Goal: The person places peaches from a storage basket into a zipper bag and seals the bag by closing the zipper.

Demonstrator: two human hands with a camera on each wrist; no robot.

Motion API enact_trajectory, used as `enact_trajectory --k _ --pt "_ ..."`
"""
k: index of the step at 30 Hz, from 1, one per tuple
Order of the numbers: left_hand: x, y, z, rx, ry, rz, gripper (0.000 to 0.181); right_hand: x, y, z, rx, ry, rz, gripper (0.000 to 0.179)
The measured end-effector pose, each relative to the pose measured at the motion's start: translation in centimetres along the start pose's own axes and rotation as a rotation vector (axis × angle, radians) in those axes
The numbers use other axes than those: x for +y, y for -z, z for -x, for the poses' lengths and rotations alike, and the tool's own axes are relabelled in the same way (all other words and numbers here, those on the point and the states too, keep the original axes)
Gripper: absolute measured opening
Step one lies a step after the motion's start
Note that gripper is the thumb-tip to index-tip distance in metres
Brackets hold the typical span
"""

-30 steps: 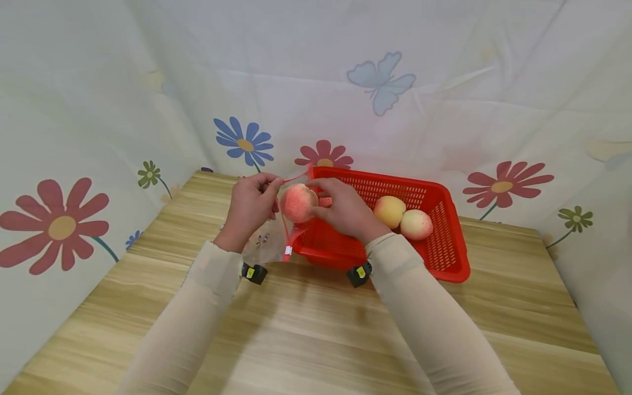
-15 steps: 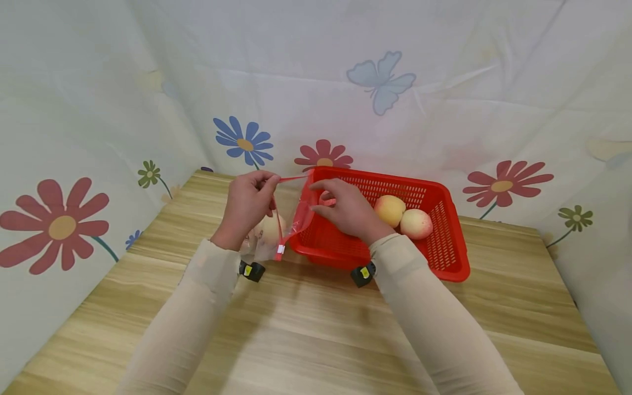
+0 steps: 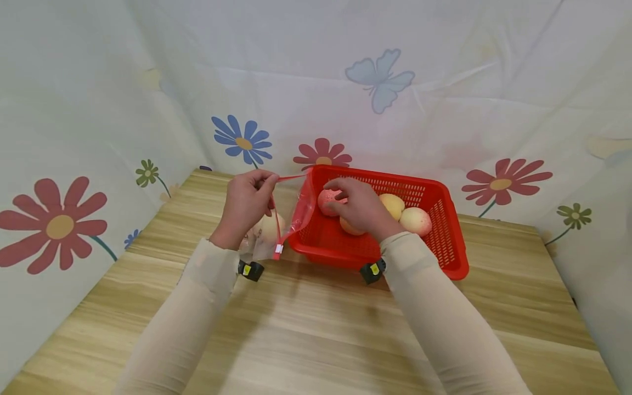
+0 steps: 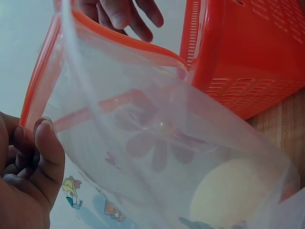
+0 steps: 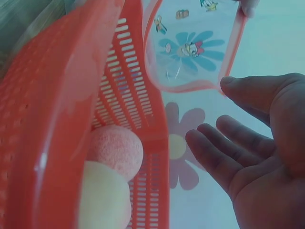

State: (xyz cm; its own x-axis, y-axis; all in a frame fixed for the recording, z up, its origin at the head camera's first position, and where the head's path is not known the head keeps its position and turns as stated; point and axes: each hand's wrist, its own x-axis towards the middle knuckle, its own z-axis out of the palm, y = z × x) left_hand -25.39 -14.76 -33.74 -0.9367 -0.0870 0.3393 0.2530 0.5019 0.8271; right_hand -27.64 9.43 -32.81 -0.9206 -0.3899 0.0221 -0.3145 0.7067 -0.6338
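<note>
My left hand (image 3: pixel 245 200) pinches the red zip edge of a clear, cartoon-printed zip bag (image 4: pixel 157 119), whose mouth gapes toward the basket. Inside the bag, a pale peach (image 4: pixel 224 195) rests low down. Over the red basket (image 3: pixel 340 259) hovers my right hand (image 3: pixel 362 204), fingers loosely spread and holding nothing. A pink peach (image 3: pixel 332 203) lies in the basket by its fingertips, and another peach (image 3: pixel 351 227) is partly hidden beneath it. Farther right in the basket are a yellow peach (image 3: pixel 393 205) and a pale pink one (image 3: pixel 416 221).
The basket stands on a wooden table (image 3: pixel 296 340), close to the flower-printed cloth (image 3: pixel 419 137) at the back. The bag's red rim meets the basket's left end. A white slider (image 3: pixel 278 249) sits at the bag's near corner.
The right hand let go of a peach at the bag's mouth, and it dropped into the bag. That hand then shifted right over the basket. The left hand stayed on the bag's edge.
</note>
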Motion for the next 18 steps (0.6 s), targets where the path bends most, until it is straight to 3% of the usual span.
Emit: enact_trajectory --k 8,18 --pt "-0.2 -0.1 0.0 -0.003 0.011 -0.01 0.025 1.8 1.1 0.0 0.009 -0.011 0.042 0.046" --pt "0.0 -0.1 0.1 -0.003 0.019 -0.015 0.027 3.2 3.3 0.0 -0.005 -0.115 0.016 0.048"
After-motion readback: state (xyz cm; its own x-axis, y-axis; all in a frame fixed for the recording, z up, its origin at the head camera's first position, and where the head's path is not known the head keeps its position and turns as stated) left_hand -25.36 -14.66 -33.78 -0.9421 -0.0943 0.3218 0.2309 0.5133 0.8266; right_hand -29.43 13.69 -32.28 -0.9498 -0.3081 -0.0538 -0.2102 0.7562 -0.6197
